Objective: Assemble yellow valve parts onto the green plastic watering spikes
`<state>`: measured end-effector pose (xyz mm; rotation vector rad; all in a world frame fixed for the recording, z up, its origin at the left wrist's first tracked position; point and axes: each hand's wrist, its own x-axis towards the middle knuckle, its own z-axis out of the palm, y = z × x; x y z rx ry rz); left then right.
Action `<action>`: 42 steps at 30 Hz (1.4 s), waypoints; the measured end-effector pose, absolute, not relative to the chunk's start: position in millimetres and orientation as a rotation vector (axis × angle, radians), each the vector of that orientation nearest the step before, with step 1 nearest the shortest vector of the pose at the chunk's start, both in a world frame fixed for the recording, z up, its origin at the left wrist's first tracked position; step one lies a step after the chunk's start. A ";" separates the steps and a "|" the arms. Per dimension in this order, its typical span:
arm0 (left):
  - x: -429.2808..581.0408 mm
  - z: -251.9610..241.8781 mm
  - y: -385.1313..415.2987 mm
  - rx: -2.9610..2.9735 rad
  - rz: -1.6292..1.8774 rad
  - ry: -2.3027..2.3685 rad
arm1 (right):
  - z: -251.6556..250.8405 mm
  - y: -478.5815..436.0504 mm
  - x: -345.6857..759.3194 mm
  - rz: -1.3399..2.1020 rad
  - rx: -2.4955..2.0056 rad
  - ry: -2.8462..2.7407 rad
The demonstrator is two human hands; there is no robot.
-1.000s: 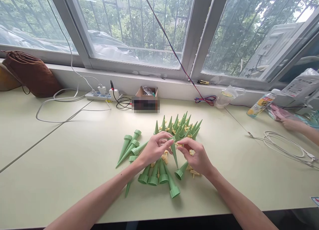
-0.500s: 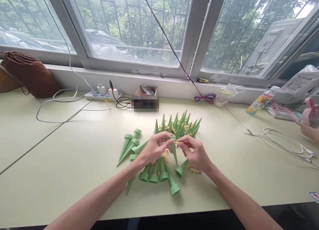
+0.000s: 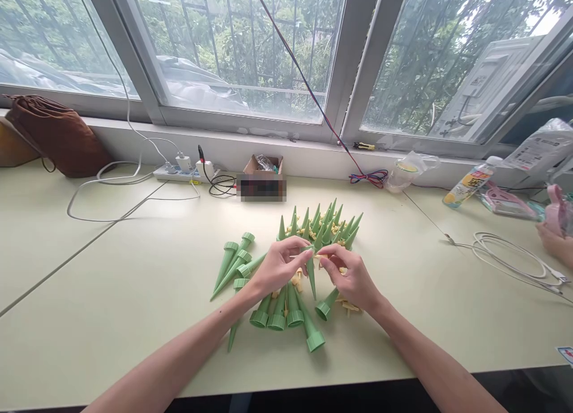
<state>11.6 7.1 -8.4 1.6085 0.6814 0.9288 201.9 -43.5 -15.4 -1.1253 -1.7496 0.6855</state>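
Observation:
My left hand (image 3: 285, 262) grips a green plastic watering spike (image 3: 311, 279) near its wide top, the point hanging downward. Beside it, my right hand (image 3: 351, 272) pinches a small pale-yellow plastic piece (image 3: 319, 258) against the spike's upper side; fingers hide where the two meet. Under and around my hands lie loose green spikes (image 3: 277, 319) with open caps facing me, and more yellow pieces (image 3: 350, 306). Further spikes (image 3: 227, 259) rest to the left. Behind my hands stands a cluster of spikes (image 3: 332, 222), points up, with yellow pieces among them.
At the back are a power strip (image 3: 172, 173), a small cardboard box (image 3: 263, 165) and a plastic cup in a bag (image 3: 405, 173). On the right lie a bottle (image 3: 472, 182) and a coiled white cable (image 3: 505, 255); another person's hand (image 3: 555, 240) holds a pink object (image 3: 556, 209).
The held spike's tip has swung slightly left. My hands stay almost in place. At the far right, the other person's hand and the pink object have shifted a little.

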 end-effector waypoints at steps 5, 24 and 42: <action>10.6 -1.5 4.9 1.622 0.920 0.742 | -14.9 -44.6 202.5 0.636 -1.134 -1.785; 10.4 -8.2 7.8 1.668 0.915 0.711 | -19.2 -41.1 203.6 0.551 -1.113 -1.837; 9.8 -10.3 7.2 1.607 0.842 0.688 | -15.6 -40.3 202.6 0.574 -1.199 -1.763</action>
